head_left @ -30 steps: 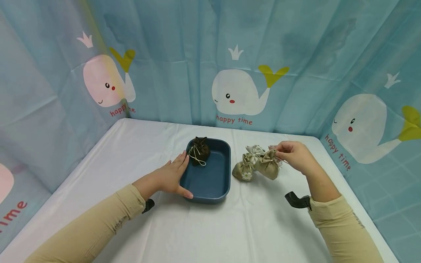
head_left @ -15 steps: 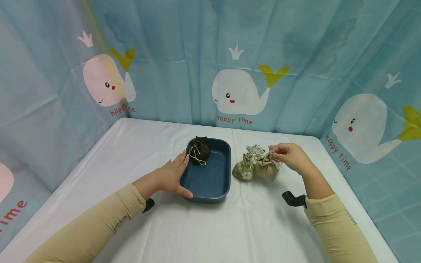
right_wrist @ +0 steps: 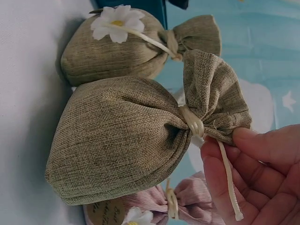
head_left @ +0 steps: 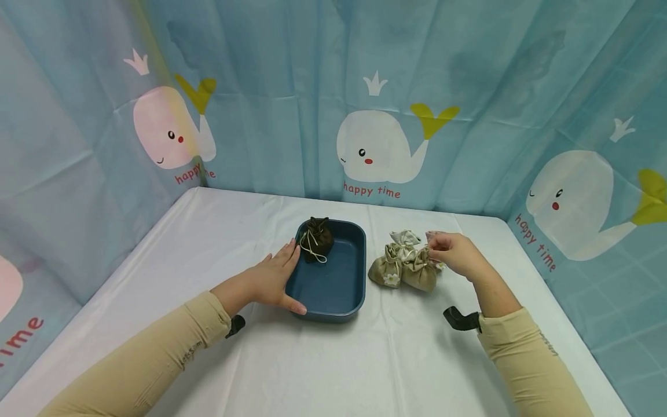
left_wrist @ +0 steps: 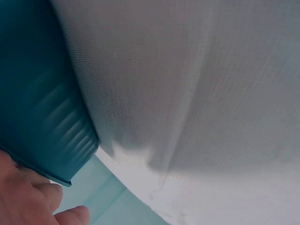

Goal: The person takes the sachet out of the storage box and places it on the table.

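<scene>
My left hand lies along the left side of a blue rectangular tray, fingers straight and thumb at its near corner. Inside the tray, at the far left, sits a dark brown drawstring pouch. With thumb and fingers my right hand pinches the gathered top of a tan drawstring pouch, whose cream cord end hangs over the fingers. Beside it stands another tan pouch with a white flower. A pale pouch is behind, and a pink pouch is partly hidden by my right hand.
A white cloth covers the table. Blue curtains with whale prints enclose its back and sides. The pouches stand close together, just right of the tray.
My right hand has moved slightly left and down, and the tan pouch in it has come down to the cloth against its neighbours. The left hand and tray have stayed put.
</scene>
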A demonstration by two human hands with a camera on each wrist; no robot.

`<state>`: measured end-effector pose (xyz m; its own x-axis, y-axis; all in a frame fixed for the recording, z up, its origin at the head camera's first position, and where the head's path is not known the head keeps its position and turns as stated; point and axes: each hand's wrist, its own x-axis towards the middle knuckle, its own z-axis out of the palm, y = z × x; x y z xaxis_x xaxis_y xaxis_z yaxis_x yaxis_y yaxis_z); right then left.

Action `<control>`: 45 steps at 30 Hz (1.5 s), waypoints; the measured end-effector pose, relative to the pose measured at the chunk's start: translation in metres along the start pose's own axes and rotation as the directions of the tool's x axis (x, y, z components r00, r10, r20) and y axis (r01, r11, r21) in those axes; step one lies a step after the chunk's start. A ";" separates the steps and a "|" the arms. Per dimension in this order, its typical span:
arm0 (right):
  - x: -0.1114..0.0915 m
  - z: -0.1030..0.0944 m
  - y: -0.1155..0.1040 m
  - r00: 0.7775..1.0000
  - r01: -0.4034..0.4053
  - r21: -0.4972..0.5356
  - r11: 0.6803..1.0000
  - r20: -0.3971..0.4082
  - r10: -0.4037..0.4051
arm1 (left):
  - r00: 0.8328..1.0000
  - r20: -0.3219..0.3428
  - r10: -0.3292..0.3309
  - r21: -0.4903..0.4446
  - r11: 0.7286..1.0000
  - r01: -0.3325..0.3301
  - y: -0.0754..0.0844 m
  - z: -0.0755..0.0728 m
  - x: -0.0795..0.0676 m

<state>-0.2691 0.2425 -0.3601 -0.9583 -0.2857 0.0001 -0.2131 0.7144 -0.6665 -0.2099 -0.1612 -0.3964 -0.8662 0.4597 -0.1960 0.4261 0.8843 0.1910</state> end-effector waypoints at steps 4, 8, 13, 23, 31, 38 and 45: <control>0.001 0.002 0.003 1.000 -0.006 -0.018 1.000 0.004 0.006 | 1.000 0.004 0.000 -0.003 1.000 0.000 0.001 0.000 0.000; 0.002 0.004 0.005 1.000 -0.016 -0.002 1.000 0.005 0.016 | 1.000 0.008 -0.003 -0.002 1.000 0.003 0.001 0.000 0.000; 0.004 0.006 0.009 0.998 -0.064 0.011 0.998 0.016 0.064 | 1.000 0.014 -0.015 0.000 1.000 0.015 0.000 0.000 0.001; 0.005 0.011 0.015 0.993 -0.119 0.040 0.992 0.018 0.119 | 1.000 0.013 -0.026 0.002 1.000 0.026 0.000 0.001 0.003; 0.002 0.006 0.016 0.992 -0.101 0.059 0.993 0.078 0.096 | 1.000 0.014 -0.025 -0.017 1.000 0.025 0.001 0.000 0.001; -0.003 -0.003 0.017 0.991 -0.104 0.055 0.993 0.096 0.098 | 1.000 0.010 -0.018 -0.013 1.000 0.018 0.000 0.001 0.001; -0.005 -0.009 0.015 0.992 -0.090 0.060 0.994 0.092 0.084 | 1.000 0.011 -0.018 -0.007 1.000 0.018 0.000 0.001 0.001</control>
<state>-0.2689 0.2607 -0.3634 -0.9514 -0.2818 -0.1245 -0.1142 0.6980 -0.7069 -0.2099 -0.1605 -0.3969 -0.8707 0.4445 -0.2103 0.4083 0.8919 0.1945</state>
